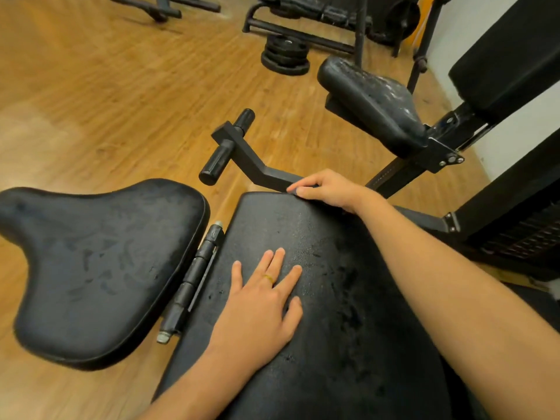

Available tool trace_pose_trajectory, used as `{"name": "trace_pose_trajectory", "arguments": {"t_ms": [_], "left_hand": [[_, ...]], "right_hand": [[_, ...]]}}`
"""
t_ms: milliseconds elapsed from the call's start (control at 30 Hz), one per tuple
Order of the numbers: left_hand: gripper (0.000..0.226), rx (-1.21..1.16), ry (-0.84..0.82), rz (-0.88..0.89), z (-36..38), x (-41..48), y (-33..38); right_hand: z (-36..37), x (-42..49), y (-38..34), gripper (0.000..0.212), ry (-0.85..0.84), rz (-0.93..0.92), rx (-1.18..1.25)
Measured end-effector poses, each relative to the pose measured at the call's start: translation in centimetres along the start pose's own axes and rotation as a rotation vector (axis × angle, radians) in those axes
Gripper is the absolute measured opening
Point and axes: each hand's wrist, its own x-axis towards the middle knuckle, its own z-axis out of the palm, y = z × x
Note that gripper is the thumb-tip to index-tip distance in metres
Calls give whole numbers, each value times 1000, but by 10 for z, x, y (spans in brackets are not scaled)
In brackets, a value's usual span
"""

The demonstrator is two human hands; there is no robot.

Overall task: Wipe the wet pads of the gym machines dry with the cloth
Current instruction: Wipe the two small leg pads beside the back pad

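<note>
left grip (260, 301) flat, fingers straight, on wet long pad (348, 298); right grip (327, 189) curled over its far edge; seat pad (100, 268) just beside

A gym: black padded seats (100, 268) low in the frame, stacked weight plates (285, 56) at upper centre, steel machine frames (303, 30) along the top, wooden floor (91, 86) left.
</note>
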Motion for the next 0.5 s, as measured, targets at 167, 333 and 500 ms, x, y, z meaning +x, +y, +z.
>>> {"name": "trace_pose_trajectory", "arguments": {"t_ms": [167,333,500], "left_hand": [[52,57,8,-4,1,1,3],[54,36,35,2,3,0,2],[51,88,69,5,8,0,1]], "right_hand": [[5,-7,3,26,8,-56,-3],[-17,-34,27,26,1,4,15],[-24,-31,34,24,-15,91,27]]}}
